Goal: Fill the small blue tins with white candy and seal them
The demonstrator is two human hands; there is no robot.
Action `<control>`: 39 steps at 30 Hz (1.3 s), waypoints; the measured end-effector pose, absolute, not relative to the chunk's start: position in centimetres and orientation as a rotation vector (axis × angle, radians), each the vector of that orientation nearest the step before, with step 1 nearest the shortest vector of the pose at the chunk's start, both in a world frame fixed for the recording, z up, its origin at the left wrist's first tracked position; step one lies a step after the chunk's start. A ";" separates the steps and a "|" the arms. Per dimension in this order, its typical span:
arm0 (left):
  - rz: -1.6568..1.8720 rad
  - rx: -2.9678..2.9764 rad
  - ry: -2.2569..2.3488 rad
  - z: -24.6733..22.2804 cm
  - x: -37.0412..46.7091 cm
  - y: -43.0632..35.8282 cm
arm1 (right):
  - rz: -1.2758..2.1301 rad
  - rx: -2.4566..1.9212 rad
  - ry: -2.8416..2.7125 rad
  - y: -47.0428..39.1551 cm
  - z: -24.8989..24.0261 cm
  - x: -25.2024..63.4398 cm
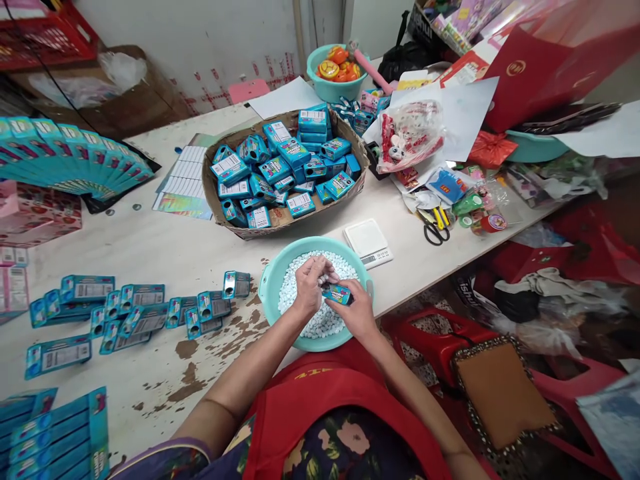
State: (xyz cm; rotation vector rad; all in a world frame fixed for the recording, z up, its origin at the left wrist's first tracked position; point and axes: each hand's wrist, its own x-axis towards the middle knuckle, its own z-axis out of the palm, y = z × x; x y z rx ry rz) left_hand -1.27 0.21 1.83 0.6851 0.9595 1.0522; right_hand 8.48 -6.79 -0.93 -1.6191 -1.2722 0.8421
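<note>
Over a turquoise basin [271, 313] of small pale pellets [323, 327], both of my hands are close together. My right hand [357, 310] is closed around a small blue printed box [336, 294], with the thumb on its near side. Beside the box's left end, my left hand [311, 283] has its fingers pinched together; what they hold, if anything, I cannot make out. Behind the basin, a cut-down cardboard tray [243, 232] carries many similar blue boxes [293, 153]. More blue boxes [143, 313] lie on the table to the left.
A white digital scale [367, 239] sits just behind the basin's right side. Black-handled scissors [437, 232] lie farther right among packets. Flat blue cartons [60, 433] are at the near left, fanned ones [65, 157] at the far left. A red stool [435, 340] stands right of the table.
</note>
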 end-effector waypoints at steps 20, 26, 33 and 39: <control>0.022 2.213 1.302 -9.8 -0.8 -0.2 | 0.904 -1.548 -1.077 -9.8 0.8 11.0; 0.118 1.881 1.301 -9.2 -4.6 -0.6 | 0.818 -1.598 -1.132 -8.8 -0.1 10.7; 0.768 0.804 1.211 -5.0 -5.8 0.4 | 0.820 -1.689 -1.266 -7.9 -2.1 9.9; 1.026 0.545 0.919 0.2 -4.0 0.5 | 0.854 -1.706 -1.380 -7.5 -1.9 7.8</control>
